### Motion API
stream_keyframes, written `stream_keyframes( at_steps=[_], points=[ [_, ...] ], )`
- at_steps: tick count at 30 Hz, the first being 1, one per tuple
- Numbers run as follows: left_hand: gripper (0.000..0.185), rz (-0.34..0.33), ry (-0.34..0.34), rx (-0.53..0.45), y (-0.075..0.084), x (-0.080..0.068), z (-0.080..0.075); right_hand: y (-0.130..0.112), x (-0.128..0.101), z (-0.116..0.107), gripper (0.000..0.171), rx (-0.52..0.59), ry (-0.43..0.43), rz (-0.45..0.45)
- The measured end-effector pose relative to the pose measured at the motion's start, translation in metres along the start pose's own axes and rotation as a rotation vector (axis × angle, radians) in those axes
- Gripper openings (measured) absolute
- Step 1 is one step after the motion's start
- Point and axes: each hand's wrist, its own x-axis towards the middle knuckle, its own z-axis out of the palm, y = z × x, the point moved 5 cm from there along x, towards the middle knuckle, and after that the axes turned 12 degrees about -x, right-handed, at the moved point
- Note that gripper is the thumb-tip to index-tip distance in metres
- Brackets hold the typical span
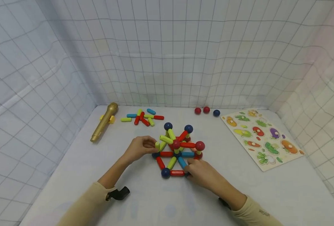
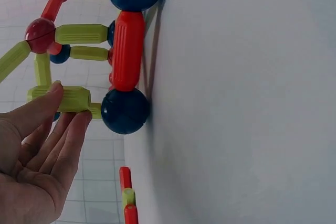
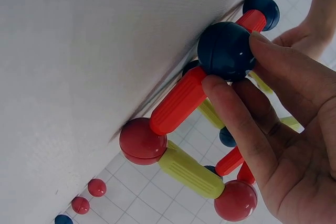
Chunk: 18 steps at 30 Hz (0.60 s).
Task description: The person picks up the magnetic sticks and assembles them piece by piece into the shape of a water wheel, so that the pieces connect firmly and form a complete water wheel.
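A build of magnetic rods and balls stands mid-table, a flat wheel of rods around a central dark blue ball [image 1: 177,154] with an upper tier behind. My left hand [image 1: 140,149] pinches a yellow-green rod [image 2: 73,99] between thumb and fingertips. The rod stands upright above the build's left blue ball [image 2: 125,110]; a small gap seems to separate them. My right hand [image 1: 202,173] pinches the front-right blue ball [image 3: 226,51], largely hidden in the head view. A red rod [image 3: 178,100] joins that ball to a red ball [image 3: 143,141]. Another yellow-green rod [image 1: 166,139] slants from an upper red ball.
Loose rods [image 1: 142,118] in red, green and blue lie at the back left, beside a gold toy microphone [image 1: 105,122]. Two red balls [image 1: 198,110] and a blue ball [image 1: 216,113] sit at the back. A vegetable puzzle board [image 1: 261,135] lies right.
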Motion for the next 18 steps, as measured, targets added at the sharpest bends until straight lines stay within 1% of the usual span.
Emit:
stream_keyframes(
  at_steps=[2, 5, 9, 13, 15, 18],
  points=[
    [0.03, -0.015, 0.002, 0.002, -0.005, 0.0, 0.001, 0.0, 0.0, 0.001, 0.016, 0.0, -0.002, -0.001],
    [0.029, -0.019, 0.004, 0.004, -0.01, 0.0, 0.002, 0.0, 0.001, 0.0, 0.016, -0.002, -0.005, 0.0],
    [0.033, -0.027, -0.003, 0.044, -0.012, 0.002, 0.002, 0.0, 0.0, -0.001, 0.016, -0.001, 0.002, 0.003],
    [0.041, -0.079, -0.026, 0.098, -0.017, 0.007, 0.004, 0.0, -0.001, -0.002, 0.013, -0.008, 0.014, 0.003],
    [0.041, -0.098, -0.04, 0.128, -0.02, 0.008, 0.004, -0.001, -0.001, -0.002, 0.012, -0.012, 0.014, -0.001],
    [0.037, -0.136, -0.028, 0.136, -0.024, 0.007, 0.002, -0.001, 0.002, -0.003, 0.013, 0.008, -0.005, -0.025]
  ],
)
